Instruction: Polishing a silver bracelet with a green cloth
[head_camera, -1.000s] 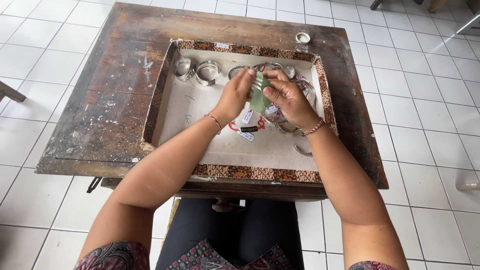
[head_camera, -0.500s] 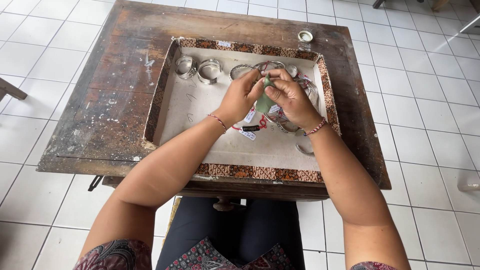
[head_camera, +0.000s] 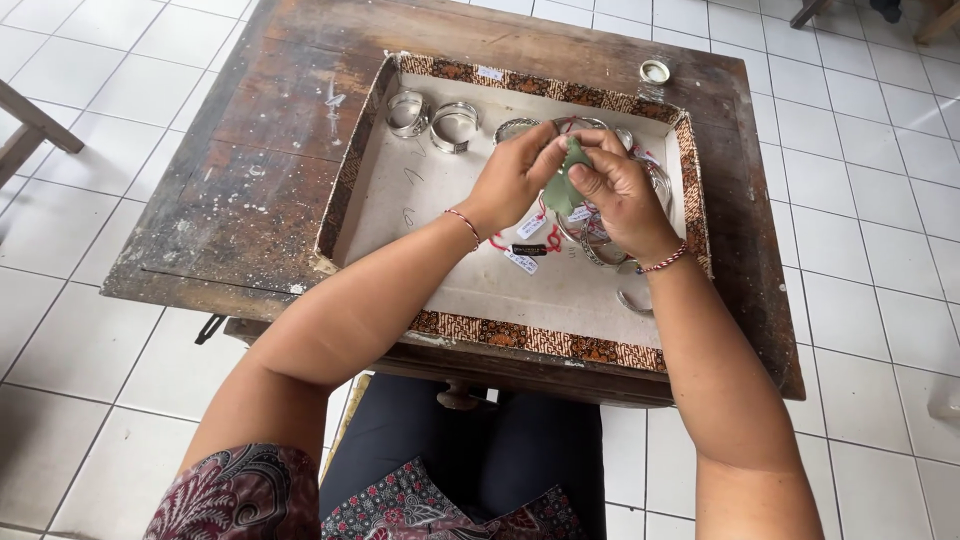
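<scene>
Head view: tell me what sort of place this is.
Probably a small jewellery workshop or craft stall. A worn wooden table on a white tiled floor carries a shallow tray of silver bangles with paper tags. Both hands, left hand and right hand, rub a bangle with a green cloth.

I sat at a wooden table (head_camera: 250, 190) with a shallow tray (head_camera: 350, 185) resting on its top, closer to the right edge than the left. My left hand (head_camera: 515, 175) and right hand (head_camera: 615, 195) met over the far middle of the tray, a small cloth (head_camera: 568, 170) pinched between them. Two wide bangles (head_camera: 432, 118) stood side by side in the tray's far left corner. More bangles (head_camera: 600, 245) lay under and just right of my right hand, with paper tags (head_camera: 525, 245) on the tray floor below my hands. A small round cap (head_camera: 655, 71) sat on the table behind the tray's far right corner.
</scene>
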